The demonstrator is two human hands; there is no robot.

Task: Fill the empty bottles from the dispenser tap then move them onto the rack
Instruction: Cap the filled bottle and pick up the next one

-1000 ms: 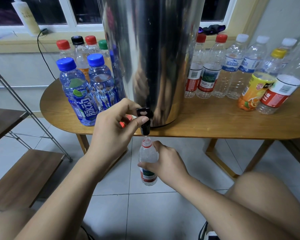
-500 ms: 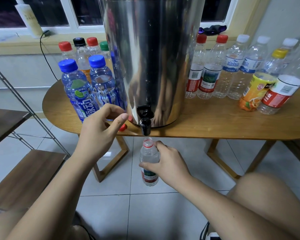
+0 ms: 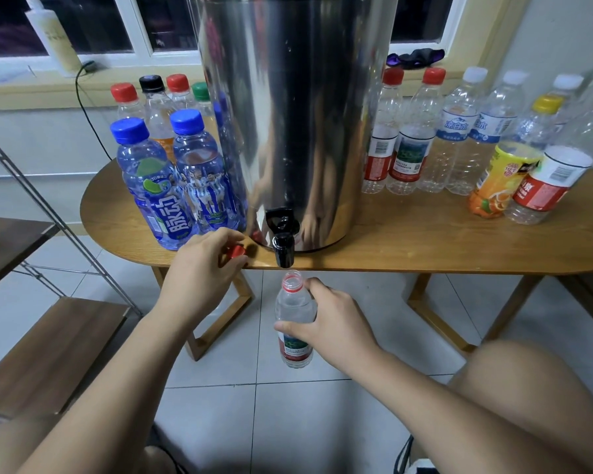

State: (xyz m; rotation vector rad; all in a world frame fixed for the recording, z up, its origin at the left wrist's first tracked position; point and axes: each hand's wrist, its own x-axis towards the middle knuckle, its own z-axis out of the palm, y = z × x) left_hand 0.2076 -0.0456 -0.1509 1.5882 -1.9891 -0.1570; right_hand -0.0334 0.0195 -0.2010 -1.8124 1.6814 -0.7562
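Right hand (image 3: 329, 323), fingers (image 3: 314, 285) wrapped round the uncapped bottle (image 3: 293, 309) (thin-walled, squeezable, seemingly full): hold mid-body, gently; left hand (image 3: 199, 271) pinches red cap (image 3: 236, 251).

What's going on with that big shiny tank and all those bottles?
A person is filling bottles. Their right hand holds an open clear plastic bottle just under the black tap of the tall steel dispenser. Their left hand pinches a small red cap at the wooden table edge. No water stream shows. Other capped bottles stand on both sides.
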